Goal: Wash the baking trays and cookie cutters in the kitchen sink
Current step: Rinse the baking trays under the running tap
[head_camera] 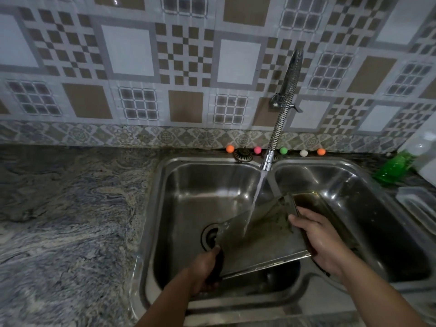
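Note:
A flat metal baking tray (262, 234) is held tilted over the left basin of the steel double sink (165, 166), its surface smeared with greenish-brown residue. Water runs from the flexible spring tap (267, 161) onto the tray's middle. My left hand (205, 267) grips the tray's near-left edge. My right hand (320, 239) grips its right edge, fingers curled over the rim. A second dark tray (318, 204) lies in the right basin behind my right hand. No cookie cutters are visible.
A marbled stone counter (66, 220) stretches left of the sink. Small coloured balls (257, 150) line the sink's back ledge. A green liquid bottle (394, 168) and a clear plastic container (417, 206) sit at the right. The drain (208, 236) shows under the tray.

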